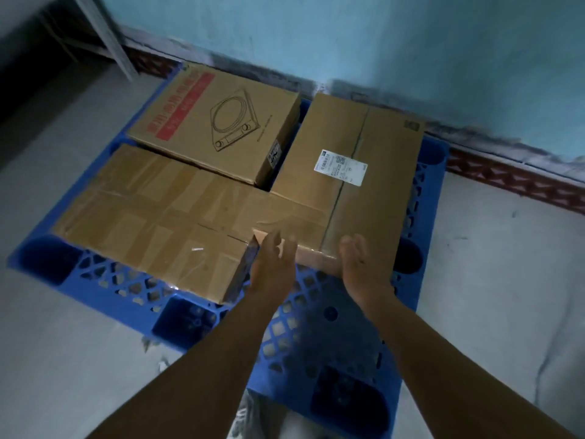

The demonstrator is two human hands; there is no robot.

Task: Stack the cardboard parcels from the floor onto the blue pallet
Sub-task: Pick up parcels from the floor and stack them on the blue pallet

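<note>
Both hands reach forward over the blue pallet [332, 315], fingers spread and holding nothing. Left hand [273, 264] hovers at the near corner of the taped parcel [152, 217]; whether it touches is unclear. Right hand [361, 264] lies at the near edge of the labelled parcel [364, 172]. Three cardboard parcels sit on the pallet; the third, a printed parcel [218, 122], lies at the far left by the wall [380, 36].

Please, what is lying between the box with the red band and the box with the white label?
In the head view, nothing lies between the box with the red band and the box with the white label: only a narrow dark gap, with blue pallet showing at its far end.
</note>
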